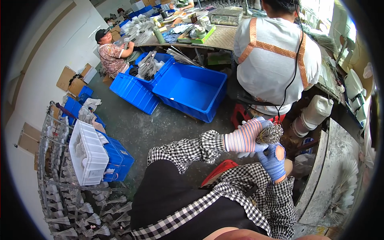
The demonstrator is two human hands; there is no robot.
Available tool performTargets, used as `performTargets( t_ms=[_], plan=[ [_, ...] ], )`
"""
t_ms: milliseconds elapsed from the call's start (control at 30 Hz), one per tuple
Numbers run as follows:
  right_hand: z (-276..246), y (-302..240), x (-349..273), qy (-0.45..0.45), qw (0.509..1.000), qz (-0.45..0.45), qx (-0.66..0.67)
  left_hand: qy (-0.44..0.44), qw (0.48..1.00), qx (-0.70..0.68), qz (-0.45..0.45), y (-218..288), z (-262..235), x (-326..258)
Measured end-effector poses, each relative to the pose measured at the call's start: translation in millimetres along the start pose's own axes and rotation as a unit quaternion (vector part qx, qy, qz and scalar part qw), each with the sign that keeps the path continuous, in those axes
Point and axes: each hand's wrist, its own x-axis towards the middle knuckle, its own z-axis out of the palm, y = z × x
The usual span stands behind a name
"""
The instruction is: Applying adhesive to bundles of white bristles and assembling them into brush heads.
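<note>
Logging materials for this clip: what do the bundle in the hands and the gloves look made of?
Bundle: thin grey rods, probably metal wire, with a dull sheen on the ends. Left hand glove: knitted fabric, pink-and-white ribbed stripes. Right hand glove: blue knit, worn through in one hole.

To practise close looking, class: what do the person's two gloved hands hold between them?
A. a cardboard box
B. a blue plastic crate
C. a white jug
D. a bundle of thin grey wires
D: the left hand in a striped glove and the right hand in a blue glove both close around a bundle of thin grey wires, seen end-on.
</note>
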Motion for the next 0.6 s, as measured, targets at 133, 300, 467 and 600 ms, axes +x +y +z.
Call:
performTargets(
  t_ms=[133,300,467,600],
  plan=[
    [0,1,2,-0.033,0.999,0.012,-0.012,-0.002,1.000,-0.023,0.012,1,-3,0],
    [10,-3,12,0.003,0.999,-0.034,0.037,0.063,0.994,0.064,0.065,-1,-4,-18],
    [25,-4,21,-0.058,0.995,-0.074,0.015,0.026,0.998,0.062,0.012,1,-21,-29],
    [34,6,17,-0.064,0.994,-0.089,0.004,0.034,0.999,0.040,0.002,-10,-17,-36]
  ],
)
